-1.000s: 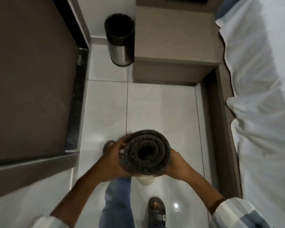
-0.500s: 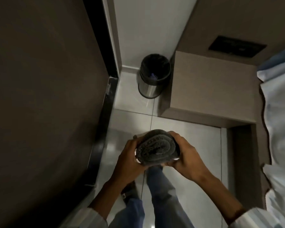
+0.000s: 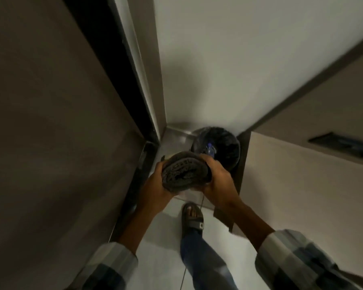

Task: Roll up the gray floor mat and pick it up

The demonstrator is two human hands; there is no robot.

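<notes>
The gray floor mat (image 3: 184, 173) is rolled into a tight coil and held up off the floor, its spiral end facing me. My left hand (image 3: 155, 189) grips the roll's left and underside. My right hand (image 3: 217, 181) wraps its right side, fingers curled over the top. Both forearms reach in from below in checked sleeves.
A round bin (image 3: 220, 148) with a dark liner stands in the corner just beyond the mat. A dark door panel (image 3: 50, 143) fills the left. A beige cabinet (image 3: 302, 185) sits right. My sandalled foot (image 3: 192, 216) is on the pale tiled floor (image 3: 161, 237).
The view has swung upward and closer to the corner with the bin. The rolled mat has stayed in both hands and has come forward toward the bin. The bed has left the view.
</notes>
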